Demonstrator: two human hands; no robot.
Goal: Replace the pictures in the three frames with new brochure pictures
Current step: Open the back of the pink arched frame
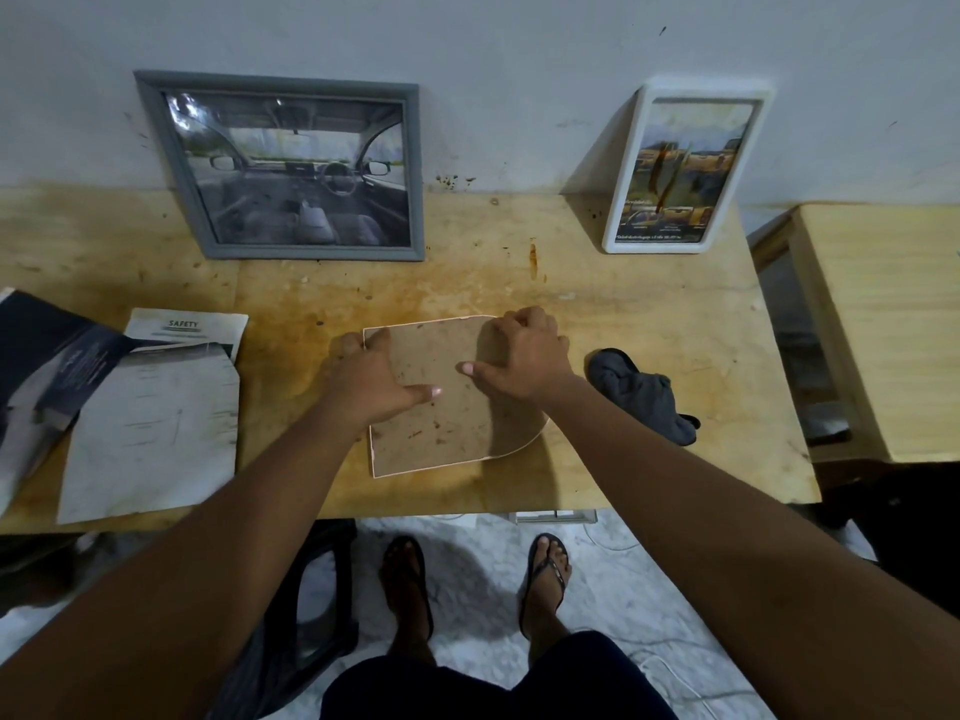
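A plain domestic workroom: stained plywood table against a scuffed grey wall, marbled floor.

Stained wooden table against grey wall, marbled floor.

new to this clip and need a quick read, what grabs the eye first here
The left hand and right hand hold a face-down frame with a brown backing board at the middle of the table. Behind it, a grey frame showing a car interior and a white frame lean against the wall. Brochure pages lie at the left.
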